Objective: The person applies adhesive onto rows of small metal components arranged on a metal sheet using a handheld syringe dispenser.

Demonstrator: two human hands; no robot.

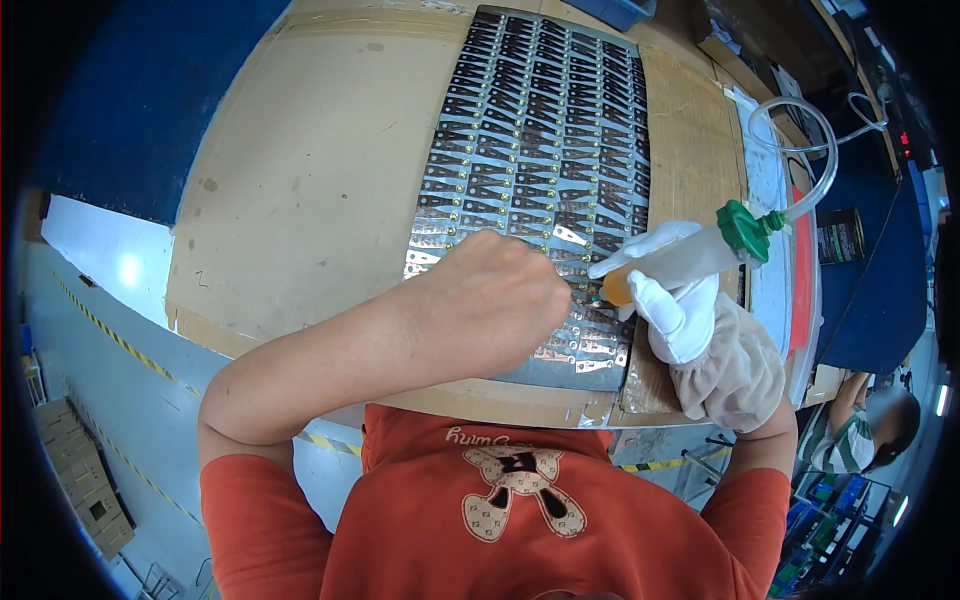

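Observation:
A flat board (515, 150) covered with rows of small, flat, pointed metal pieces lies on the cardboard-topped table. My bare left hand (490, 300) is closed over its near part, knuckles up; the fingertips and whatever they hold are hidden beneath it. In a white glove, my right hand (675, 305) grips a dispensing syringe (690, 258) with amber-coloured contents at its lower end. The syringe slants down toward the board, its tip close to my left hand. A green cap (745, 232) closes its top, joined to a clear hose (825, 165).
Bare cardboard (320, 180) covers the table left of the board. A blue bin (615, 10) stands at the far edge. On the right are a dark can (840, 236), a red strip (801, 270) and another person (850, 430) in a striped top.

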